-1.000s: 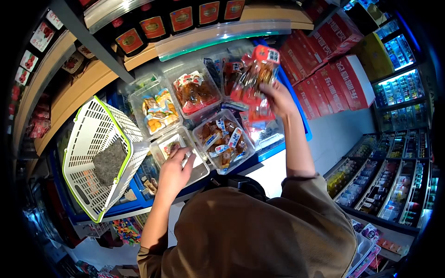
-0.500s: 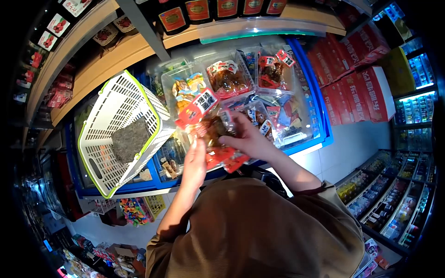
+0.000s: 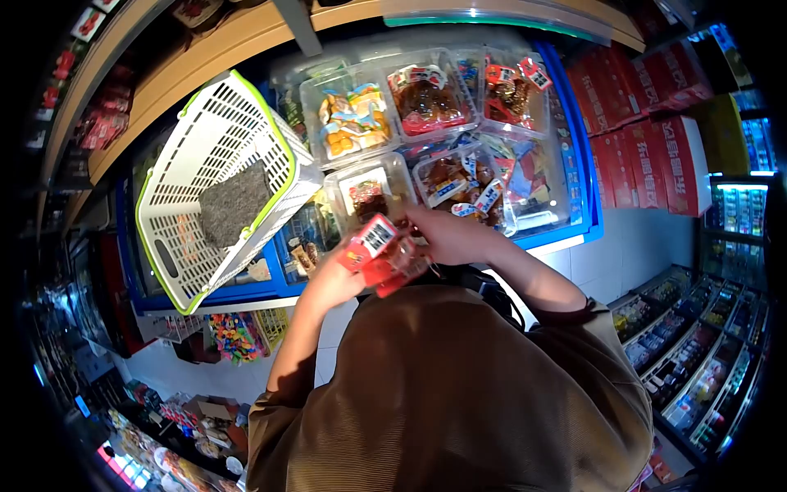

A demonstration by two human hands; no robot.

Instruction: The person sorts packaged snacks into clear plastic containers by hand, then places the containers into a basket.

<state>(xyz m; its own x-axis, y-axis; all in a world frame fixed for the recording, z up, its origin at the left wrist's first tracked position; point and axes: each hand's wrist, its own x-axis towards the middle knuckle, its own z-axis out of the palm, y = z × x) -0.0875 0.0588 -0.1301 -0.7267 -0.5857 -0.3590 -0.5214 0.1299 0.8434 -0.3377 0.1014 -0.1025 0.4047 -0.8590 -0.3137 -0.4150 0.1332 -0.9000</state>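
Observation:
Several red snack packets (image 3: pixel 392 261) with white labels are bunched between my two hands, close to my body. My left hand (image 3: pixel 338 275) is closed on their left side. At the upper right of the bunch, my right hand (image 3: pixel 447 234) has its fingers curled on the packets, its fingertips partly hidden. Just beyond them stands a clear plastic box (image 3: pixel 393 168) with a dark red packet in it. To its right is a clear box of brown snack packets (image 3: pixel 466 190). Farther back are a box of yellow-wrapped snacks (image 3: pixel 354 123) and two boxes of red-and-brown packets (image 3: pixel 428 105).
The boxes stand on a blue-framed chest freezer (image 3: pixel 578 135) with a glass top. At left, a white basket (image 3: pixel 176 160) with a green rim lies tipped, a dark grey pad (image 3: pixel 236 205) inside. Red cartons (image 3: pixel 635 168) are stacked at right. A wooden shelf (image 3: pixel 229 45) runs behind.
My hands have drawn the packets down toward my body, uncovering the clear box behind them. The view has tilted, so the freezer and boxes sit differently in frame.

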